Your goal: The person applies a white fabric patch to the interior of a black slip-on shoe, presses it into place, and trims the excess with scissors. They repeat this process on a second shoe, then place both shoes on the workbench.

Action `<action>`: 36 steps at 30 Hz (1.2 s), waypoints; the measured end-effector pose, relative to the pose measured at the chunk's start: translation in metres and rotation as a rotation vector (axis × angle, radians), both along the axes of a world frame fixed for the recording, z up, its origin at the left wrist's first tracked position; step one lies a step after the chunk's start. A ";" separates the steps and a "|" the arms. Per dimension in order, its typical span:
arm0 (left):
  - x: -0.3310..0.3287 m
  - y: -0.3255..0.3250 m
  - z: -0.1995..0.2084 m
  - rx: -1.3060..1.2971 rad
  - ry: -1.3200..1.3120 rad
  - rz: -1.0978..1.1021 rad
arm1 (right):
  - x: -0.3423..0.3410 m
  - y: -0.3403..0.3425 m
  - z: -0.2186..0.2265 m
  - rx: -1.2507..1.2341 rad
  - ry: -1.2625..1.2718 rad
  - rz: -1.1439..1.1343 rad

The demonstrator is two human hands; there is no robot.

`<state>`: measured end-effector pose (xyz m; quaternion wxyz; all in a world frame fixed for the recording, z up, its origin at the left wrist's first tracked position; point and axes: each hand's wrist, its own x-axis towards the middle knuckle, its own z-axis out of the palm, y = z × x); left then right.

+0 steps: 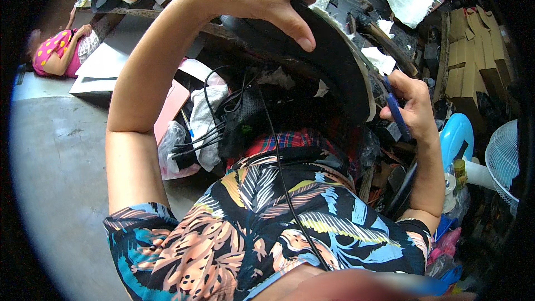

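Note:
A large black sheet (329,58) with a pale edge curves across the middle in front of my body. My left hand (267,0) reaches over its upper part, thumb on the near side and index finger stretched out; the other fingers are partly hidden by the hand and the sheet. On the right, my right hand (415,97) is closed around the blue handles of a pair of scissors (394,112). Their blades lie along the sheet's pale right edge, and I cannot make out how far they are apart.
Beyond the sheet, a cluttered bench holds a hammer-like wooden-handled tool (384,42) and white cloth scraps (409,0). Cardboard pieces (473,56), a light blue round object (457,139) and a white fan (504,159) stand right. A black bag (242,128) with cables lies near my lap. Another person (58,53) is far left.

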<state>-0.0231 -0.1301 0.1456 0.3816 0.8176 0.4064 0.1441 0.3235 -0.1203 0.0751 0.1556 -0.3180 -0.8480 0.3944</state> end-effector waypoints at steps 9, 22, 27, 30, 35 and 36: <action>0.002 0.000 -0.003 0.142 -0.120 -0.081 | 0.007 -0.001 0.002 0.066 0.040 0.060; 0.012 -0.004 0.005 0.048 -0.016 -0.066 | -0.003 0.000 0.003 -0.050 0.074 0.064; 0.013 -0.006 0.004 0.061 -0.053 -0.065 | 0.001 0.004 0.001 -0.122 0.016 0.130; 0.012 -0.007 0.002 0.024 -0.020 -0.042 | 0.000 0.006 -0.006 -0.193 0.070 0.168; 0.011 -0.007 0.000 0.065 -0.061 -0.049 | 0.000 0.001 -0.013 -0.299 0.101 0.123; 0.011 -0.007 0.000 0.084 -0.064 -0.056 | 0.000 0.000 -0.012 -0.289 0.060 0.099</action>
